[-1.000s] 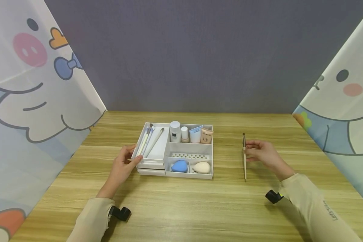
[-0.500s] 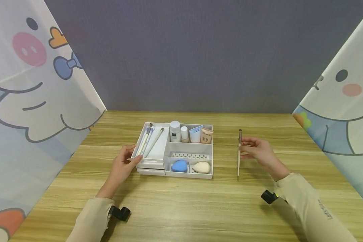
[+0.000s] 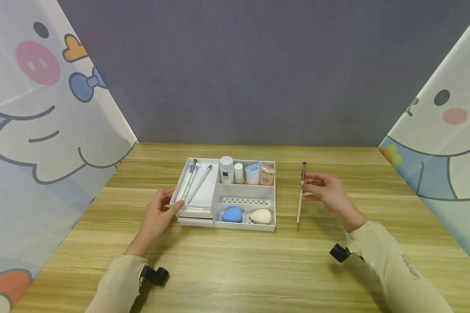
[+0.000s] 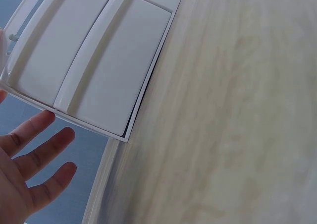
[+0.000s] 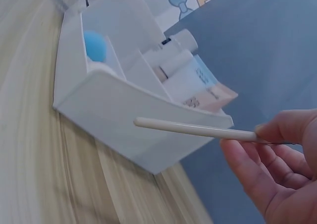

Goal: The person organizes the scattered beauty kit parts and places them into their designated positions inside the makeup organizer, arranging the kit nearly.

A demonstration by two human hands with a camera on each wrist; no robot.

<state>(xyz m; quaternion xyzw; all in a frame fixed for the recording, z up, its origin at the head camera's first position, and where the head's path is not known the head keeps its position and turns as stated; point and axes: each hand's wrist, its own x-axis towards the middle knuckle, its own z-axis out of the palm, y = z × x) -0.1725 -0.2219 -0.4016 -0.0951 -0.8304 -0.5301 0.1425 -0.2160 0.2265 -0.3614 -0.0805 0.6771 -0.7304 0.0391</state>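
My right hand [image 3: 326, 192] pinches a slim makeup brush [image 3: 300, 201] between thumb and fingers, above the table and right of the white makeup organizer [image 3: 243, 227]. Its dark bristles point away, and its pale handle [image 5: 188, 128] extends toward the organizer's side in the right wrist view. At the organizer's front left corner my left hand [image 3: 159, 211] holds on, thumb over the front edge and fingers along the side; the other fingers [image 4: 52, 182] are spread loosely in the left wrist view. Several makeup brushes [image 3: 198, 187] lie in the left top tray.
Along the organizer's back row stand a white bottle [image 3: 226, 171], a small white-capped bottle [image 3: 239, 173], a blue-white tube [image 3: 253, 174] and a beige BB tube [image 3: 267, 176]. Front compartments hold a blue sponge [image 3: 232, 214] and a cream sponge [image 3: 260, 216]. A grey panel [image 3: 258, 78] rises behind.
My right hand has carried the brush leftward and slightly away from me, closer to the organizer. The left hand and the organizer have stayed where they were.
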